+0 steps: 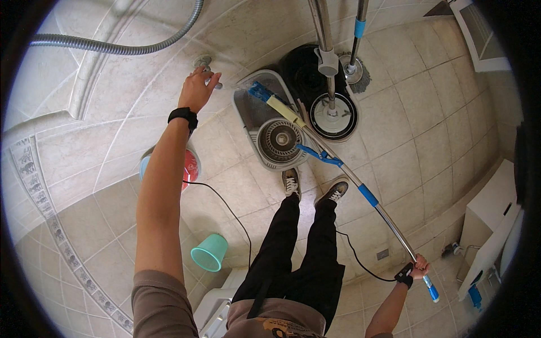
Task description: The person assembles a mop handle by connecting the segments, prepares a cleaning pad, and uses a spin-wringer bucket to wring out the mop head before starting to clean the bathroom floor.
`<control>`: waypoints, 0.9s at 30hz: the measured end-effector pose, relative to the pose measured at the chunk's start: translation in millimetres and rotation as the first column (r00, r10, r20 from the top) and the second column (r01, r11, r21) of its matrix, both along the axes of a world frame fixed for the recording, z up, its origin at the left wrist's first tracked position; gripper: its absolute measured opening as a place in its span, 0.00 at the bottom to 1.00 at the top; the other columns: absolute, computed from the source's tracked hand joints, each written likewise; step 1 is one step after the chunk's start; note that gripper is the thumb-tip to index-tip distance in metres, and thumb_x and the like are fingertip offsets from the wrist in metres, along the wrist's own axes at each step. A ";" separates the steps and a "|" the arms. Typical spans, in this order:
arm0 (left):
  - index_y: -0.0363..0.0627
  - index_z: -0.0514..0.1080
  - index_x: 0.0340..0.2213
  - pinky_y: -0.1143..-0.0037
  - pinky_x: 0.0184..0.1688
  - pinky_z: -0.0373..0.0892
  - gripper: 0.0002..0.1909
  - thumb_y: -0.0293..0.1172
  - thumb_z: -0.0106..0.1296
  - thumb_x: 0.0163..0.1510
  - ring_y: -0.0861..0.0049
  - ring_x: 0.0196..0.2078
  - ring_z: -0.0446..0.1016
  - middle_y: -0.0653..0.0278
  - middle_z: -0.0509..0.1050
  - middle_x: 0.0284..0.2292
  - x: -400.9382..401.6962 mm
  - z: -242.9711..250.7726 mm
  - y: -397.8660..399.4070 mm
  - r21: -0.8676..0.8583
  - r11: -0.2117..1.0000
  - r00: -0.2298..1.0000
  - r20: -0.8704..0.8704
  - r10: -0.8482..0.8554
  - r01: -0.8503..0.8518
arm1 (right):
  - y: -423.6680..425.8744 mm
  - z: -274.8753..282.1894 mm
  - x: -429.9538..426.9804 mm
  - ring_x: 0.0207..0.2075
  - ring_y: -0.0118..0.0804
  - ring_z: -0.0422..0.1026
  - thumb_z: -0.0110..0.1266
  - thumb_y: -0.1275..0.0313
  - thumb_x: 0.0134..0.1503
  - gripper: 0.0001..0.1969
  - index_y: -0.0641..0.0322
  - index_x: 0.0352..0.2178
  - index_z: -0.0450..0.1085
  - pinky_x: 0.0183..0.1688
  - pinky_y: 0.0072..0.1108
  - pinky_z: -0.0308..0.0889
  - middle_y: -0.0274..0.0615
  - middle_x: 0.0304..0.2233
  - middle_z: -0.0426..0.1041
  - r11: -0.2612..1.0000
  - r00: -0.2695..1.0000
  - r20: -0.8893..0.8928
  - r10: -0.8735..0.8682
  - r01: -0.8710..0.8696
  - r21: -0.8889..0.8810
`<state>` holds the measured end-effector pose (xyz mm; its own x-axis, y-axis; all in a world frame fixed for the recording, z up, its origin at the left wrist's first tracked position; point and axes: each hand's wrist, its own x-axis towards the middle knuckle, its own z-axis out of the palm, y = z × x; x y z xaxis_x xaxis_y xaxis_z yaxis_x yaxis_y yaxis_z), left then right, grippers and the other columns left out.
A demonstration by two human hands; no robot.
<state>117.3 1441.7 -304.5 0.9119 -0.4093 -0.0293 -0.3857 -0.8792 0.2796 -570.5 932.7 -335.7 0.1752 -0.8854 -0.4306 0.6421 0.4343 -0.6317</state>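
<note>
On the tiled wall, my left hand (198,88) has its fingers around the handle of a metal tap (218,85), partly hidden by the hand. My right hand (419,267) grips a long mop (391,222) near the blue end of its metal pole. The mop slants across to a grey mop bucket (239,103), its cream and blue head over the bucket's deep side. A blue lever (319,156) sits partway along the pole, with one end over the round metal spin basket (281,139).
A black bucket (298,63) with a round mop head (333,118) stands beside the grey one. Behind is a grey string mop (360,76). A red bucket (192,164) and a teal bin (210,252) are at left. A flexible metal hose (127,50) crosses above; black cables run from both sides.
</note>
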 end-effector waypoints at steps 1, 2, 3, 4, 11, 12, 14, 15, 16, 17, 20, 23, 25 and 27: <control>0.40 0.74 0.29 0.67 0.49 0.60 0.17 0.43 0.46 0.50 0.52 0.46 0.64 0.42 0.65 0.43 0.6 -1.4 1.4 0.000 1.000 1.000 0.000 0.001 -0.001 | 0.3 0.3 1.1 0.08 0.25 0.45 0.47 0.72 0.45 0.20 0.50 0.07 0.45 0.17 0.19 0.48 0.28 0.05 0.43 1.000 1.000 0.015 -0.001 0.000 0.002; 0.40 0.74 0.29 0.67 0.49 0.60 0.17 0.43 0.46 0.50 0.51 0.47 0.64 0.42 0.65 0.43 1.5 -2.8 2.7 -0.005 1.000 1.000 0.011 -0.006 0.006 | 0.6 0.2 2.5 0.08 0.25 0.45 0.47 0.72 0.45 0.20 0.50 0.07 0.45 0.17 0.19 0.48 0.28 0.05 0.43 1.000 1.000 0.015 0.000 0.000 0.001; 0.40 0.74 0.29 0.67 0.49 0.59 0.17 0.43 0.46 0.50 0.51 0.47 0.64 0.41 0.65 0.43 1.6 -3.0 3.4 -0.008 1.000 1.000 0.021 -0.013 0.013 | 4.3 2.5 10.2 0.08 0.24 0.44 0.46 0.71 0.47 0.21 0.50 0.08 0.44 0.16 0.19 0.46 0.28 0.05 0.42 0.997 0.997 -0.025 -0.078 0.079 0.024; 0.40 0.74 0.29 0.67 0.49 0.59 0.17 0.43 0.46 0.50 0.51 0.47 0.64 0.41 0.65 0.43 1.8 -3.2 4.0 -0.007 1.000 1.000 0.021 -0.012 0.012 | 7.6 4.3 15.3 0.08 0.23 0.44 0.46 0.70 0.49 0.21 0.49 0.08 0.44 0.15 0.18 0.43 0.28 0.06 0.41 0.986 0.986 -0.066 -0.155 0.158 0.043; 0.40 0.74 0.28 0.67 0.50 0.59 0.16 0.41 0.47 0.49 0.52 0.48 0.63 0.42 0.64 0.44 -1.2 -0.7 -1.3 -0.027 0.999 1.000 -0.012 0.027 -0.027 | 7.9 4.1 7.5 0.07 0.24 0.44 0.45 0.70 0.49 0.21 0.49 0.08 0.45 0.14 0.18 0.45 0.28 0.06 0.41 0.993 0.993 -0.030 -0.115 0.115 0.002; 0.40 0.74 0.28 0.67 0.50 0.59 0.16 0.41 0.47 0.49 0.52 0.48 0.63 0.42 0.64 0.44 -1.4 -0.6 -1.0 -0.031 0.999 0.999 -0.003 0.033 -0.033 | 6.3 4.0 4.7 0.08 0.24 0.44 0.46 0.71 0.47 0.21 0.49 0.08 0.44 0.16 0.19 0.46 0.28 0.05 0.42 1.000 1.000 0.015 -0.028 0.028 0.002; 0.40 0.74 0.28 0.68 0.50 0.59 0.15 0.41 0.47 0.48 0.52 0.48 0.63 0.42 0.64 0.44 0.6 -2.3 0.8 -0.035 0.999 0.999 -0.008 0.034 -0.034 | 3.3 1.7 -0.1 0.08 0.25 0.45 0.48 0.71 0.45 0.21 0.50 0.07 0.44 0.17 0.19 0.47 0.28 0.05 0.42 0.998 0.996 0.060 0.059 -0.059 -0.002; 0.40 0.74 0.28 0.68 0.51 0.58 0.15 0.40 0.48 0.48 0.52 0.48 0.63 0.42 0.64 0.44 0.7 -1.6 0.6 -0.036 0.999 0.999 -0.013 0.034 -0.035 | 4.8 2.8 3.5 0.08 0.25 0.45 0.47 0.71 0.45 0.21 0.50 0.07 0.44 0.17 0.19 0.47 0.28 0.05 0.42 0.998 0.995 0.084 0.055 -0.057 0.011; 0.40 0.74 0.28 0.68 0.51 0.58 0.15 0.40 0.48 0.48 0.52 0.48 0.63 0.42 0.64 0.44 0.4 -1.0 0.7 -0.034 0.999 0.999 -0.013 0.033 -0.034 | 6.5 3.9 7.3 0.08 0.24 0.45 0.47 0.72 0.45 0.21 0.50 0.07 0.44 0.17 0.18 0.47 0.28 0.05 0.42 0.998 0.993 0.109 0.051 -0.054 0.025; 0.40 0.74 0.27 0.69 0.51 0.59 0.15 0.40 0.48 0.48 0.52 0.48 0.63 0.41 0.64 0.44 -0.1 -0.3 1.0 -0.036 0.999 0.999 -0.016 0.040 -0.041 | 8.0 4.5 11.1 0.08 0.24 0.45 0.47 0.72 0.45 0.21 0.50 0.07 0.44 0.17 0.18 0.47 0.28 0.05 0.42 0.998 0.993 0.109 0.050 -0.053 0.027; 0.40 0.74 0.27 0.69 0.50 0.59 0.15 0.40 0.48 0.48 0.52 0.48 0.63 0.41 0.64 0.44 -1.4 1.0 0.2 -0.039 0.998 0.998 -0.027 0.054 -0.055 | 9.0 6.0 13.9 0.07 0.24 0.45 0.47 0.72 0.45 0.21 0.50 0.07 0.44 0.16 0.18 0.47 0.29 0.05 0.43 1.000 1.000 0.017 0.011 -0.011 -0.019; 0.40 0.74 0.28 0.70 0.50 0.60 0.14 0.39 0.48 0.47 0.53 0.48 0.63 0.42 0.64 0.44 -1.8 1.1 -0.7 -0.044 0.997 0.997 -0.044 0.062 -0.064 | 4.9 3.9 10.9 0.06 0.25 0.44 0.46 0.73 0.45 0.20 0.51 0.07 0.45 0.14 0.19 0.47 0.29 0.04 0.43 0.999 0.999 0.013 -0.043 0.043 0.007; 0.40 0.74 0.28 0.70 0.50 0.60 0.14 0.39 0.48 0.47 0.53 0.48 0.63 0.42 0.64 0.45 -1.7 0.5 1.0 -0.046 0.997 0.997 -0.052 0.063 -0.066 | 4.4 3.5 12.4 0.06 0.25 0.44 0.46 0.73 0.46 0.20 0.51 0.07 0.45 0.13 0.19 0.47 0.29 0.04 0.43 0.996 0.996 0.030 -0.080 0.079 0.041; 0.40 0.74 0.28 0.70 0.49 0.60 0.14 0.38 0.48 0.47 0.53 0.48 0.63 0.43 0.63 0.45 -1.9 -0.2 1.7 -0.047 0.997 0.997 -0.044 0.059 -0.061 | 1.9 2.6 10.1 0.06 0.25 0.44 0.46 0.73 0.46 0.20 0.51 0.07 0.45 0.13 0.19 0.47 0.29 0.04 0.43 0.997 0.997 0.039 -0.059 0.058 0.041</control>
<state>115.4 1443.4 -304.7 0.9332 -0.3559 -0.0502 -0.3197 -0.8856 0.3368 -560.4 934.7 -333.1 0.1414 -0.8769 -0.4593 0.6915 0.4195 -0.5880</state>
